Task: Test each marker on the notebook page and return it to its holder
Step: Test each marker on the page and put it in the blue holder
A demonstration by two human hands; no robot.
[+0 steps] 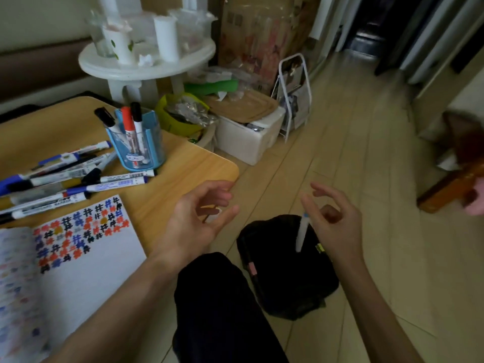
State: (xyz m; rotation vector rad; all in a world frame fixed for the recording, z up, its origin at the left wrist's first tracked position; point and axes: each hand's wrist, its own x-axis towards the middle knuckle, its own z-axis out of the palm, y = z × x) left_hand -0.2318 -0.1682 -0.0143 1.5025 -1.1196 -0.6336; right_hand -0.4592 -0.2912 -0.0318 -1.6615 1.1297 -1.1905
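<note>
1. My left hand (199, 218) hovers over the near corner of the low wooden table (188, 163), palm turned inward and fingers loosely curled. It appears to hold nothing, free for the next pick.
2. My right hand (332, 218) hangs off the table over a black bag (285, 273) on the floor, fingers spread and slack. A white marker (301, 233) stands almost upright just under the thumb, its lower end at the bag's mouth. I cannot tell whether the thumb touches it or it is falling free.
3. My guess is that this marker is bound for the bag rather than the holder, perhaps as a dud.
4. The blue holder (136, 142) stands upright far back on the table with a red-capped marker and two black-capped ones inside, likely those tested.
5. A heap of loose markers (60, 179) lies flat between the holder and the notebook (86, 258), close by for testing in turn.
6. The notebook lies open at the table's near edge, with rows of red, blue, black and yellow scribbles across the top of the page and bare white below.
7. My dark trouser leg (217, 297) lies between table and bag. Beyond, pale floorboards (353, 153) run to a dim doorway, past a cluttered round white stand (146, 61) and a white box (246, 137).
</note>
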